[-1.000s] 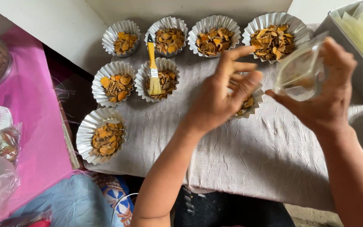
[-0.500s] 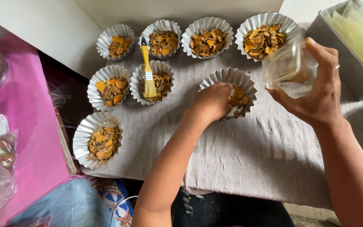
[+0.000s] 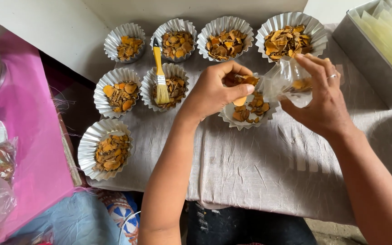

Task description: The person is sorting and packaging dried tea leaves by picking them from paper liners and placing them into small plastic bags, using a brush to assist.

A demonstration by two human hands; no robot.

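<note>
My left hand (image 3: 216,93) pinches a few orange-brown dried slices over a fluted foil cup (image 3: 246,119) that holds more of them. My right hand (image 3: 320,102) grips a small clear plastic bag (image 3: 289,81), its mouth turned toward the left hand, with some slices inside. The two hands are close together above the cup, which sits on a creased grey cloth (image 3: 268,168).
Several other foil cups of dried slices stand in rows to the left and behind, such as one cup (image 3: 105,149) at the near left. A yellow-handled brush (image 3: 160,72) rests on a cup. A grey tray (image 3: 377,50) sits at right. A pink surface (image 3: 23,149) lies at left.
My left hand dipped into the cup and has come up with slices pinched in its fingers. My right hand brought the bag lower and closer to the left hand.
</note>
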